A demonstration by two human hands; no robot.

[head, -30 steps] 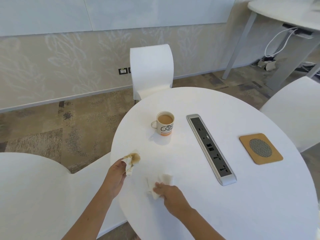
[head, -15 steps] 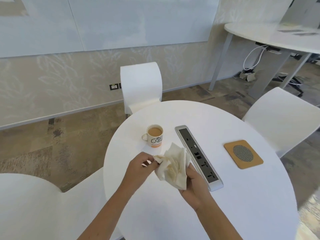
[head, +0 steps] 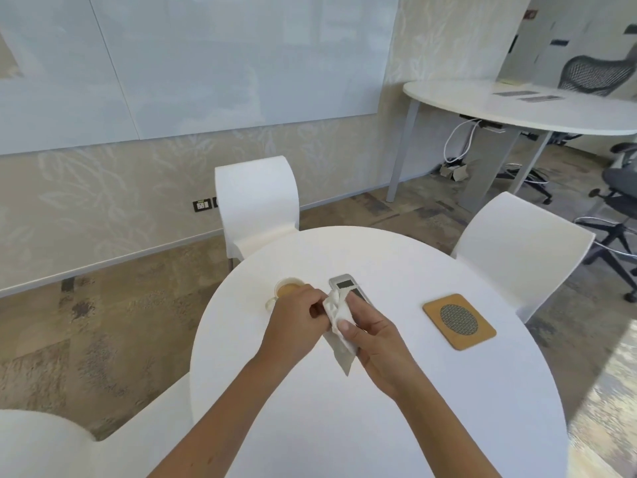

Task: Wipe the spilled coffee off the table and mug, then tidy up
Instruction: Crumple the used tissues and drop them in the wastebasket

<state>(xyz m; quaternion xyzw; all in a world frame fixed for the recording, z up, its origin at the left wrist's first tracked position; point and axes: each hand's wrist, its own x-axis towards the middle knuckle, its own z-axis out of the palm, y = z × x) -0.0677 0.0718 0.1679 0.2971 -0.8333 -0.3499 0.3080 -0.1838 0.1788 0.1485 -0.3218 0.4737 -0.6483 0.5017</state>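
Above the round white table [head: 379,408], both my hands hold one bunched white tissue [head: 339,336]. My left hand [head: 296,319] pinches its upper left end. My right hand [head: 372,332] grips it from the right, thumb pressed on the paper, and a folded corner hangs down below. The mug [head: 287,291], full of light brown coffee, stands on the table just behind my left hand, which hides its lower half. No coffee stain shows on the part of the tissue that I can see.
A grey power strip [head: 344,282] is set into the table behind my hands, mostly covered by them. A cork coaster [head: 460,320] lies to the right. White chairs stand at the far side [head: 256,201], right [head: 517,250] and near left [head: 51,443]. Another table [head: 517,105] stands at the back right.
My hands came up off the table and joined in front of the mug. The separate stained and clean tissues now form one bundle, folded tighter than half a second ago. My head has tilted up.
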